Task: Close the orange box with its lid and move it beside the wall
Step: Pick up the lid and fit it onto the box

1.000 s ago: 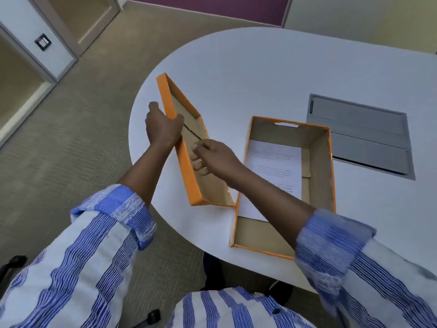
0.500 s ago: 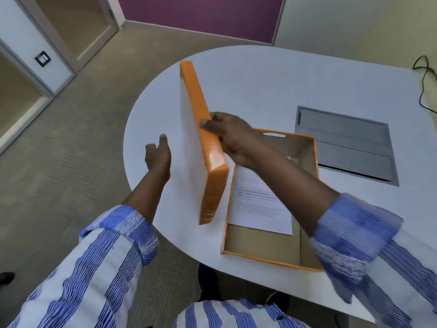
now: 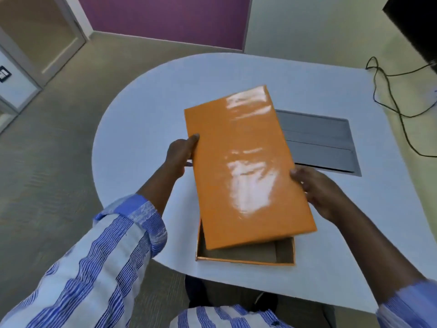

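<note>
The glossy orange lid (image 3: pixel 246 166) hangs top side up over the orange box (image 3: pixel 246 254), turned slightly askew and covering most of it. Only the box's near end shows, open, with a brown cardboard inside. My left hand (image 3: pixel 181 155) grips the lid's left long edge, thumb on top. My right hand (image 3: pixel 316 188) grips the right long edge. The box stands near the front edge of the white table (image 3: pixel 142 129). The paper inside the box is hidden by the lid.
A grey hatch panel (image 3: pixel 321 143) is set into the table right of the lid. Black cables (image 3: pixel 390 95) trail over the table's far right, near the pale wall (image 3: pixel 307 27). Carpeted floor lies to the left.
The lid was lifted from the table on the left, stood on edge in my right hand, then turned top side up over the box. My left hand took hold of its left edge.
</note>
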Demonstrator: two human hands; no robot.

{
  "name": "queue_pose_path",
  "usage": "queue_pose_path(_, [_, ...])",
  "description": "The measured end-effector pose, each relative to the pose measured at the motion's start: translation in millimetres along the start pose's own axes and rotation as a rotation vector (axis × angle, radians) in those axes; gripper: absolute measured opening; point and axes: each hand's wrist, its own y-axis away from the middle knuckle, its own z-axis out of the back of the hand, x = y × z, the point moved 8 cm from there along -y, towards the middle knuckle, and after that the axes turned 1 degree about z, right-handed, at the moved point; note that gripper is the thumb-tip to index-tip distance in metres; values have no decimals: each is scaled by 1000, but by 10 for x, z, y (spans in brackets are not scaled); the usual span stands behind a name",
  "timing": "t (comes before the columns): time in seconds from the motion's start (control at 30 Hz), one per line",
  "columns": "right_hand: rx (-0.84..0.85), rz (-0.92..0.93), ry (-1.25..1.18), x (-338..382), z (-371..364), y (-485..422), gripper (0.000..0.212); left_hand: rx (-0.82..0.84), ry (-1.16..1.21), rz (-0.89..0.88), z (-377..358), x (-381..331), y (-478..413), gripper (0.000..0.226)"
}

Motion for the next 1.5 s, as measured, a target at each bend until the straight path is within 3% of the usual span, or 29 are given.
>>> queue_pose_path(0.1, [-128, -49, 168, -356, 241, 108, 46, -16, -213, -69, -311, 39, 25, 57])
queue_pose_path(0.23, [-225, -38, 373, -561, 312, 116, 50, -92, -438, -135, -536, 48, 69, 56])
queue_pose_path(0.5, [-198, -114, 438, -813, 151, 101, 61, -106, -538, -178, -564, 28, -14, 57])
queue_pose_path(0.8, [-153, -146, 427, -794, 141, 119, 65, 41, -486, -101, -590, -70, -318, 82])
queue_pose_path(1.03, [-135, -167, 371, -788, 139, 139, 61, 192, -254, 78, -754, -148, -545, 63])
queue_pose_path(1.2, [-126, -184, 363, -802, 132, 159, 59, 154, -258, 117, -774, -159, -641, 33])
queue_pose_path(1.5, [-162, -205, 354, -833, 100, 177, 65, 57, -298, 62, -758, -177, -587, 45])
